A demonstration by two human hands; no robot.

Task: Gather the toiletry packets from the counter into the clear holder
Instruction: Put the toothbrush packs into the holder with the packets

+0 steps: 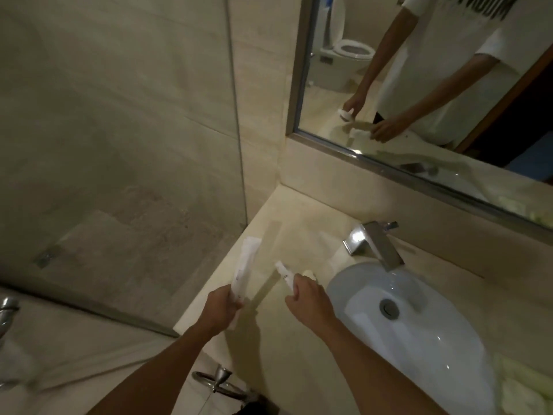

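Beige stone bench with sink and tap. Left hand grips a long packet, pointing toward the wall; right hand pinches a small packet.

Dim, yellowish, softly blurred; glare on faucet; edges warped.

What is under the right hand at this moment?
The right hand holds a small white packet over the beige counter, left of the sink. A pale item peeks out beyond the fingers; the hand covers the rest.
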